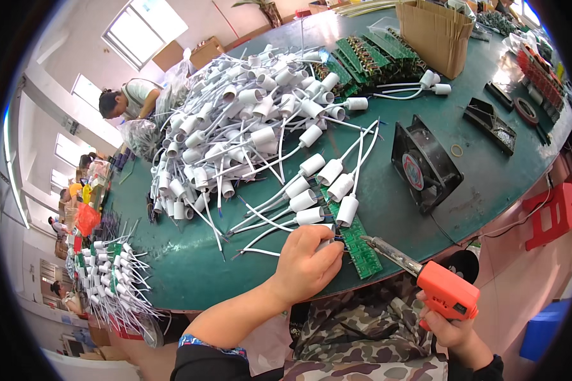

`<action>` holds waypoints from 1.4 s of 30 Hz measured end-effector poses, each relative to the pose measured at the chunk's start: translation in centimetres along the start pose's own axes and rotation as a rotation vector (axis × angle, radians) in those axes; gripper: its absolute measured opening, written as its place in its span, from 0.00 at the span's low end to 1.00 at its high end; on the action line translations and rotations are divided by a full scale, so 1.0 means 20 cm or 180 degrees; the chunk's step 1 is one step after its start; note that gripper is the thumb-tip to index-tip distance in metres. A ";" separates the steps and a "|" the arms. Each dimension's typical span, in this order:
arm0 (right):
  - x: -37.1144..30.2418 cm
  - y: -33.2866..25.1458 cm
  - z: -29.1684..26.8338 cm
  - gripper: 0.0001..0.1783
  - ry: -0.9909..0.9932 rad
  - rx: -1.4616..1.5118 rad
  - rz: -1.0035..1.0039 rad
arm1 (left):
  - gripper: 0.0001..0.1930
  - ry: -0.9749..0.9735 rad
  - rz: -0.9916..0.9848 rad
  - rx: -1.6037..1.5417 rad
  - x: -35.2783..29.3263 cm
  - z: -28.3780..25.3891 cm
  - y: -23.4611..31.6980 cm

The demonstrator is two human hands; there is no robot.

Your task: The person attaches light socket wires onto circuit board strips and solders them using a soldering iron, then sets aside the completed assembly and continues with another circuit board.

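A long green circuit board (361, 255) lies near the table's front edge, with several white cylindrical caps with cables (347, 210) along its left and far part. My left hand (306, 263) is closed at the board's left side, its fingers pinching a white cap (328, 232) that they largely cover. In my right hand (448, 327) is an orange soldering gun (450, 289), gripped by its handle. Its metal tip points left and reaches the board's right edge; whether it touches, I cannot tell.
A big heap of white caps with cables (248, 120) covers the table's far left. Beyond stand green boards (362, 57) and a paper bag (435, 35). At right are a black fan (424, 164) and a black tray (490, 126). Another person (130, 98) works at the far left.
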State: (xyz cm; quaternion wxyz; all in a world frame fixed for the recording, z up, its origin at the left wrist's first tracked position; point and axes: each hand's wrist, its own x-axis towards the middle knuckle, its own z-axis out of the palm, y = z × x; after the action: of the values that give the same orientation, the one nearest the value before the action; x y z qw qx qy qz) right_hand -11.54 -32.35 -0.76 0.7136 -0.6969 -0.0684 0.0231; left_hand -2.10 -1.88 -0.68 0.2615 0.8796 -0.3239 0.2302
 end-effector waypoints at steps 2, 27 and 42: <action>0.00 0.03 -0.01 0.16 -0.0032 -0.0019 -0.0037 | 0.11 -0.0004 0.0035 0.0082 0.00 0.01 -0.01; 0.04 0.05 0.03 0.19 -0.0357 0.0410 0.0105 | 0.12 -0.0015 0.0152 0.0391 -0.01 0.05 -0.01; 0.03 0.07 0.03 0.19 -0.0386 0.0414 0.0211 | 0.12 0.0002 0.0129 0.0392 0.00 0.05 0.00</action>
State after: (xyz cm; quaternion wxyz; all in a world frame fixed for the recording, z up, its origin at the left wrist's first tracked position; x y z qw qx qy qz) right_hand -10.88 -31.70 -2.15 0.7507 -0.6483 -0.0867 0.0933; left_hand -1.88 -2.40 -1.47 0.2023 0.8872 -0.3268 0.2552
